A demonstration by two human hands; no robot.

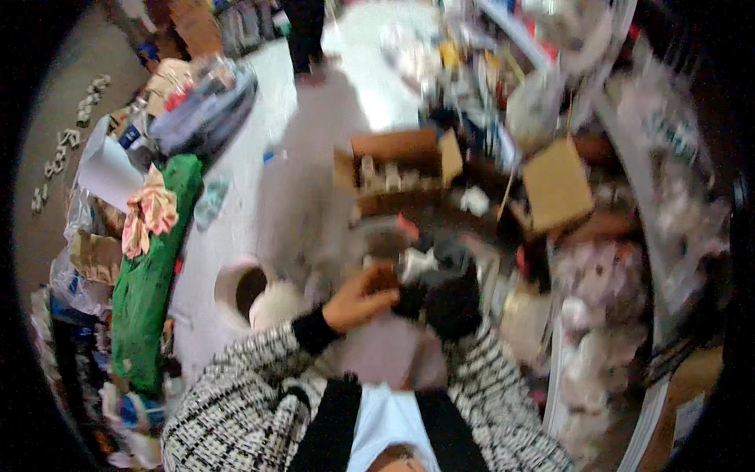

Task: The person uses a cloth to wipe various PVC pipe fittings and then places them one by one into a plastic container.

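My left hand (364, 300), below a black cuff, reaches in front of my body with its thumb apart from its curled fingers. Its fingertips are blurred beside a black bundle (449, 289), perhaps cloth or plastic, and whether they grip it cannot be told. My right sleeve (501, 377), in black and white check, runs up to that bundle. The right hand itself is hidden or lost in the dark bundle. A small white piece (419, 262) shows at the bundle's upper left. Just beyond stands an open cardboard box (395, 203) with several pale items inside.
A long green bundle (147, 301) lies on the left, with a pink and yellow cloth (150, 212) on it. A pale round container (236, 292) stands on the floor (206, 259). Piled goods and a cardboard flap (557, 186) crowd the right. Someone's dark-clothed legs (305, 35) are ahead.
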